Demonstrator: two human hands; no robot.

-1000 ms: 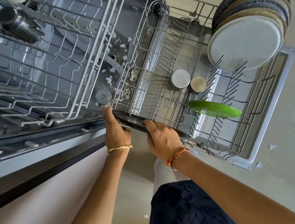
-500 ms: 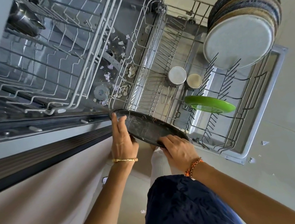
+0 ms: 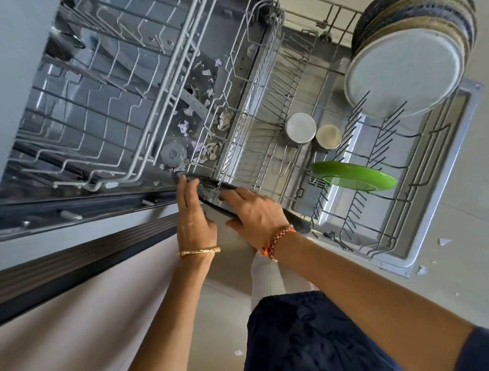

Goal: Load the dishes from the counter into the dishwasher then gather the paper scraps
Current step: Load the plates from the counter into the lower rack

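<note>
A black plate (image 3: 298,223) shows edge-on at the near corner of the pulled-out lower rack (image 3: 255,86). My left hand (image 3: 194,226) lies with straight fingers against its left edge. My right hand (image 3: 256,215) grips it, fingers on top and thumb underneath. In the rack stand a green plate (image 3: 355,178), two steel cups (image 3: 300,128), and a stack of round plates (image 3: 405,71). Paper scraps (image 3: 210,152) litter the dishwasher's tub floor, and more scraps (image 3: 443,241) lie on the room floor.
The upper rack (image 3: 114,110) is pulled out at the left with a steel vessel (image 3: 64,44) on it. The open dishwasher door (image 3: 450,183) lies under the lower rack. My legs stand just in front of it.
The black plate, held flat and nearer to me half a second ago, now sits tilted edge-on against the rack's near corner. My right hand has shifted onto its top.
</note>
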